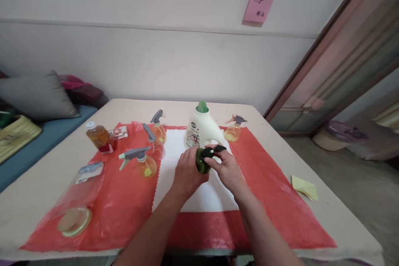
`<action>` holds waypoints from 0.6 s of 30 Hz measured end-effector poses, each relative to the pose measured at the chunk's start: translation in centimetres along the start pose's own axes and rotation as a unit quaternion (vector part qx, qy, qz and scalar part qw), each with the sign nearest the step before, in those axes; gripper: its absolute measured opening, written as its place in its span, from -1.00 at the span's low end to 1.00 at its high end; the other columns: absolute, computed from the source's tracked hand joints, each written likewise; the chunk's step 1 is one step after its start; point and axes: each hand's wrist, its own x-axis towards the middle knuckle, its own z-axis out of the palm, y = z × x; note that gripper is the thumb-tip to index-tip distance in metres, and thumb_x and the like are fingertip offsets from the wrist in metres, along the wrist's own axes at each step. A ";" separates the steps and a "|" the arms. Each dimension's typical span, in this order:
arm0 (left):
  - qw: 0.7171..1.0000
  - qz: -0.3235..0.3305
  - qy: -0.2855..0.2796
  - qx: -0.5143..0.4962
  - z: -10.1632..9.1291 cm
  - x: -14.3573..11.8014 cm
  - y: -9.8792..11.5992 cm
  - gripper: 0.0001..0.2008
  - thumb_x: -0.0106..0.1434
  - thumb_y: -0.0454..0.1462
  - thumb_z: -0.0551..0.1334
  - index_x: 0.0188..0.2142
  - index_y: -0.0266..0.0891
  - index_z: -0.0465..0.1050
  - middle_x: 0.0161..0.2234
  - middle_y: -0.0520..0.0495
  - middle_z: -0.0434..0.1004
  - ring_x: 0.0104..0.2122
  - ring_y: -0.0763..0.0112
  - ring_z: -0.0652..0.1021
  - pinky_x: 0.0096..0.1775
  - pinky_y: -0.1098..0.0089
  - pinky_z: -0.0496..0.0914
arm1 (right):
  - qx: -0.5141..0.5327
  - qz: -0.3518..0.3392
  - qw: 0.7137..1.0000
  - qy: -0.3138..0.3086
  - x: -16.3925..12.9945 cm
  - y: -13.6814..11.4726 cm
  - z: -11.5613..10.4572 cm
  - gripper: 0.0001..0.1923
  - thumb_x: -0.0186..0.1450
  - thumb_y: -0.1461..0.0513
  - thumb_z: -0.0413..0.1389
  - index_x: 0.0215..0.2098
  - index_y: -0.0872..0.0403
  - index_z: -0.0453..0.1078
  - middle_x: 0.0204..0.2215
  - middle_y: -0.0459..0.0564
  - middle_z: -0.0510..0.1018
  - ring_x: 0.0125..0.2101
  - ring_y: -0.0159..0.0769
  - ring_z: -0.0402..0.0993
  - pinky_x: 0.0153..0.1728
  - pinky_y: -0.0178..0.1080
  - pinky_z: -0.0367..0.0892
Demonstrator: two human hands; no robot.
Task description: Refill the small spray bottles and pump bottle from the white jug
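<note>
Head view, downward over near table (pixel 56 191)

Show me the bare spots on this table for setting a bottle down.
Free: the red cloth between the right hand and the yellow notes; also the white sheet nearer than the hands. Crowded: the left side, among the spray bottles and amber bottle.

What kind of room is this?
Probably a room in someone's home: a gray cushion lies on a blue couch, a sliding door stands at the right, and spray bottles sit on the table.
</note>
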 end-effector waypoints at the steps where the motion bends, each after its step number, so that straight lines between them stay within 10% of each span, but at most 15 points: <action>1: 1.000 0.009 0.004 0.009 0.0 -0.2 0.1 -0.33 -0.02 -0.32 0.29 0.12 -0.13 0.18 -0.02 -0.15 0.47 -0.01 0.09 0.49 0.04 0.13 0.40 | -0.015 -0.004 1.000 -0.004 0.0 -0.1 0.0 -0.70 0.10 0.15 0.27 -0.17 0.00 0.54 -0.15 -0.02 0.59 -0.10 -0.13 0.49 0.06 -0.03 0.32; 9: 0.999 0.037 0.014 0.026 -0.5 -0.6 1.0 -0.37 0.03 -0.31 0.27 0.12 -0.17 0.16 -0.01 -0.20 0.46 0.02 0.06 0.47 0.04 0.10 0.39 | 0.002 0.058 0.994 0.087 -0.2 0.8 0.9 -0.51 -0.03 -0.04 0.38 -0.25 0.09 0.52 -0.25 0.05 0.60 -0.17 -0.04 0.49 -0.03 0.00 0.35; 14: 1.000 -0.008 -0.015 0.010 -1.4 -0.6 2.0 -0.35 0.01 -0.27 0.29 0.11 -0.21 0.17 -0.02 -0.21 0.46 -0.02 0.03 0.48 0.00 0.09 0.41 | 0.150 0.030 0.988 0.017 -1.0 0.8 0.7 -0.46 0.17 0.05 0.30 0.09 -0.04 0.43 0.12 0.01 0.50 0.13 -0.09 0.38 0.18 -0.03 0.22; 18: 1.000 0.000 -0.019 0.019 -1.1 -1.0 1.8 -0.34 0.02 -0.26 0.29 0.13 -0.18 0.16 -0.05 -0.20 0.46 0.01 0.04 0.46 0.02 0.10 0.38 | 0.140 0.013 0.990 -0.006 -1.0 0.7 0.7 -0.68 0.28 0.07 0.20 -0.03 -0.02 0.51 0.01 -0.01 0.56 0.04 -0.16 0.43 0.13 -0.09 0.25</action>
